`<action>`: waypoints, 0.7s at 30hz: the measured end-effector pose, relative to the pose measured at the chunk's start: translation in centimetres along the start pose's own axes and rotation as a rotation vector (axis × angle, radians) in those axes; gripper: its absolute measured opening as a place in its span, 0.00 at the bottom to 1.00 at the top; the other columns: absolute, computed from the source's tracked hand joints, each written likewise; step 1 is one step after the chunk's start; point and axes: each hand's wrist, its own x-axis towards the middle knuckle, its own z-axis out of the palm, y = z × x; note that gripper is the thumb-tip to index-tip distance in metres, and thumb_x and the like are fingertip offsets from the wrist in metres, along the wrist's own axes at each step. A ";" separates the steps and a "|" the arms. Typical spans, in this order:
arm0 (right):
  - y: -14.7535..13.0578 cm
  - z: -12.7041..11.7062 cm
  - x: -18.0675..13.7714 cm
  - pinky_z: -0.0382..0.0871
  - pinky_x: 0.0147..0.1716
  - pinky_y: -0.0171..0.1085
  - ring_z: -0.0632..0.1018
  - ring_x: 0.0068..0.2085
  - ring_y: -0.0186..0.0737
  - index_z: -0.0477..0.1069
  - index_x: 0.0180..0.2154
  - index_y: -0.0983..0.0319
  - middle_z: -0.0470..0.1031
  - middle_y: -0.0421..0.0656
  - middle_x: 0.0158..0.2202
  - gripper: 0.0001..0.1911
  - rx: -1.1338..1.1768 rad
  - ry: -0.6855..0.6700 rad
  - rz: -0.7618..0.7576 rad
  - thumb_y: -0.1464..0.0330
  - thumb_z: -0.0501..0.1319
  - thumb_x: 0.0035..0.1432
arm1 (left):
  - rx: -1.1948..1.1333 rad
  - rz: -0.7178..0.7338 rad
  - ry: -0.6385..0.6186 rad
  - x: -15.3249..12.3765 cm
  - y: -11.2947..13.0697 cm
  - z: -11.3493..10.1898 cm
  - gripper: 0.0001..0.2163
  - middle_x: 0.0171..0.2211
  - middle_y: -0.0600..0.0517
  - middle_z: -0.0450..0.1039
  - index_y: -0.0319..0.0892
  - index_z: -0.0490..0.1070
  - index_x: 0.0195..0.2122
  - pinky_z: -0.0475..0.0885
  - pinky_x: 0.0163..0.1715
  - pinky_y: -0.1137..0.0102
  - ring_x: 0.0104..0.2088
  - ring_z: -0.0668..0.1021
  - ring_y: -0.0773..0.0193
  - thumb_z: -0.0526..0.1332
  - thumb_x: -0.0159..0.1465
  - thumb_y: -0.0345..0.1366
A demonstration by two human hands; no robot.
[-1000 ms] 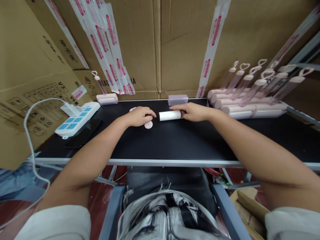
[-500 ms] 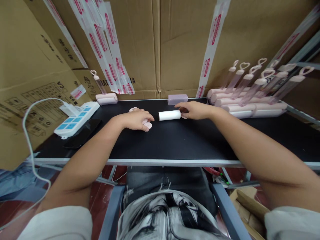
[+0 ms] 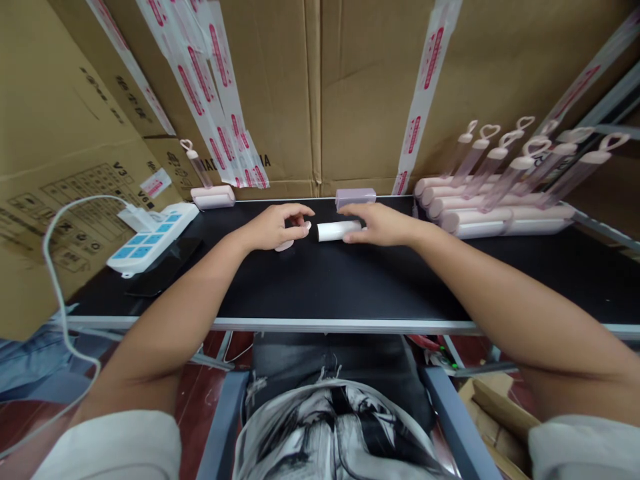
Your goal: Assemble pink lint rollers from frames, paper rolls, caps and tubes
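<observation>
A white paper roll (image 3: 336, 231) lies on its side on the black tabletop (image 3: 350, 287). My right hand (image 3: 380, 223) is wrapped round the roll's right end. My left hand (image 3: 276, 227) is just left of the roll, thumb and fingers pinched on a small pink cap (image 3: 306, 227) held close to the roll's left end. A second pink cap (image 3: 284, 246) lies on the table under my left hand.
A stack of pink lint rollers with heart-shaped handles (image 3: 495, 200) fills the back right. A purple block (image 3: 355, 197) and a pink block (image 3: 214, 197) sit at the back edge. A white and blue power strip (image 3: 153, 237) and a dark phone (image 3: 165, 270) lie left. Cardboard boxes (image 3: 320, 93) wall the back.
My left hand has lifted off the table with one pink cap and brought it to the roll's left end. My right hand has closed round the roll's right end.
</observation>
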 end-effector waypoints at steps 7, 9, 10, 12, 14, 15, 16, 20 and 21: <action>1.0 -0.2 0.2 0.77 0.54 0.49 0.84 0.48 0.53 0.72 0.64 0.61 0.84 0.48 0.49 0.34 0.107 0.198 0.112 0.60 0.72 0.58 | 0.036 -0.038 0.015 0.4 -0.3 1.1 0.21 0.43 0.49 0.84 0.43 0.82 0.50 0.73 0.49 0.64 0.44 0.83 0.58 0.68 0.66 0.54; 1.6 -1.0 0.2 0.78 0.50 0.48 0.83 0.45 0.51 0.68 0.65 0.59 0.83 0.46 0.46 0.34 0.167 0.354 0.149 0.57 0.71 0.61 | 0.059 -0.034 0.034 0.5 -0.2 1.8 0.19 0.42 0.51 0.85 0.43 0.81 0.45 0.72 0.47 0.65 0.43 0.83 0.59 0.70 0.65 0.54; 1.8 -1.4 0.2 0.78 0.50 0.48 0.82 0.45 0.51 0.67 0.65 0.59 0.82 0.46 0.46 0.33 0.173 0.417 0.172 0.57 0.69 0.63 | 0.087 -0.014 0.029 0.6 0.0 2.2 0.18 0.42 0.51 0.85 0.44 0.81 0.44 0.72 0.46 0.65 0.43 0.83 0.59 0.69 0.65 0.54; 2.5 -2.2 0.2 0.78 0.52 0.50 0.83 0.48 0.53 0.67 0.66 0.58 0.81 0.47 0.47 0.31 0.124 0.507 0.232 0.56 0.66 0.65 | 0.172 0.040 -0.011 1.0 0.6 3.1 0.16 0.40 0.51 0.86 0.44 0.81 0.42 0.71 0.46 0.63 0.41 0.84 0.58 0.68 0.68 0.52; 3.3 -2.9 0.1 0.78 0.55 0.53 0.83 0.50 0.56 0.68 0.67 0.59 0.81 0.50 0.49 0.33 0.037 0.565 0.302 0.57 0.67 0.64 | 0.299 0.089 -0.067 1.5 1.4 4.1 0.15 0.39 0.49 0.86 0.43 0.81 0.41 0.70 0.49 0.60 0.40 0.84 0.56 0.65 0.70 0.50; 3.9 -3.1 0.0 0.77 0.56 0.55 0.83 0.51 0.58 0.68 0.67 0.59 0.81 0.52 0.50 0.34 0.000 0.587 0.337 0.59 0.68 0.62 | 0.373 0.105 -0.092 1.8 1.9 4.6 0.15 0.40 0.48 0.86 0.43 0.81 0.41 0.69 0.51 0.59 0.41 0.84 0.55 0.64 0.72 0.49; 4.6 -3.3 0.0 0.77 0.57 0.56 0.83 0.51 0.59 0.69 0.67 0.61 0.82 0.53 0.51 0.35 -0.029 0.604 0.375 0.60 0.69 0.60 | 0.446 0.114 -0.110 2.1 2.4 5.0 0.15 0.40 0.47 0.87 0.42 0.81 0.40 0.68 0.52 0.57 0.42 0.84 0.53 0.62 0.73 0.48; 7.6 -3.3 -0.1 0.75 0.60 0.60 0.83 0.55 0.65 0.71 0.67 0.66 0.83 0.59 0.54 0.37 -0.102 0.638 0.504 0.66 0.68 0.57 | 0.635 0.104 -0.152 3.5 4.1 6.3 0.19 0.44 0.41 0.86 0.40 0.82 0.39 0.67 0.49 0.56 0.46 0.85 0.48 0.55 0.77 0.46; 8.3 -3.2 0.0 0.75 0.61 0.60 0.83 0.57 0.65 0.72 0.67 0.67 0.83 0.60 0.55 0.37 -0.110 0.643 0.524 0.66 0.68 0.57 | 0.651 0.095 -0.159 4.0 4.4 6.6 0.19 0.45 0.41 0.86 0.40 0.82 0.40 0.66 0.48 0.56 0.47 0.85 0.47 0.55 0.77 0.45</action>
